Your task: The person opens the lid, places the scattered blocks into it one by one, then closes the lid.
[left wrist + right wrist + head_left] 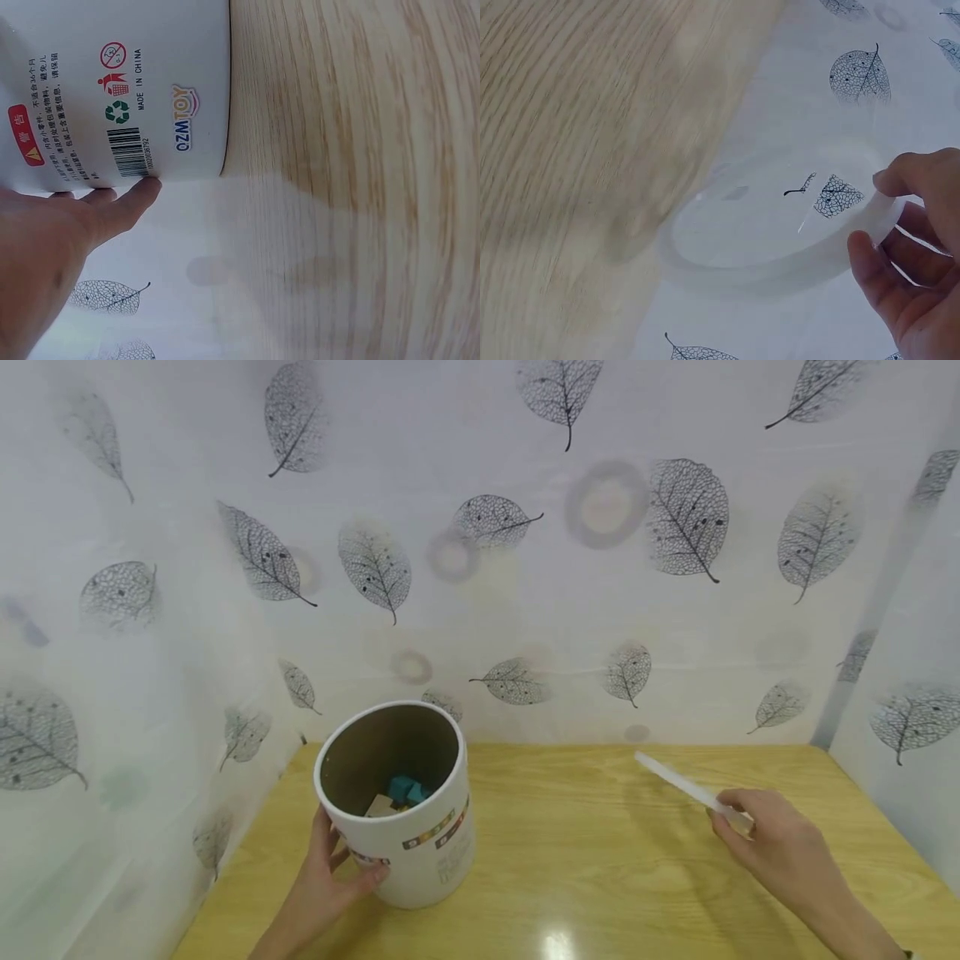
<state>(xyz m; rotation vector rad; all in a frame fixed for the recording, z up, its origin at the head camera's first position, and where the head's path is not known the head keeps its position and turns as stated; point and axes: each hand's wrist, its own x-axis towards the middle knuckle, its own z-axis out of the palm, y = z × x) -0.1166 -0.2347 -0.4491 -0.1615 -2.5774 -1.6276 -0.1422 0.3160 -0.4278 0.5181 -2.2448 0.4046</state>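
A white cylindrical toy tub (408,827) stands open on the wooden table (600,852), with teal and tan blocks (403,792) at its bottom. My left hand (330,881) wraps around its lower left side; its fingers (124,202) lie against the printed wall (142,90). My right hand (765,843) pinches the rim of a clear plastic lid (686,789), held above the table to the right of the tub. In the right wrist view the thumb and fingers (911,247) grip the lid (780,225) at its edge.
White sheets printed with grey leaves (525,568) wall in the table on the left, back and right. Bare wood (600,877) lies between the tub and my right hand.
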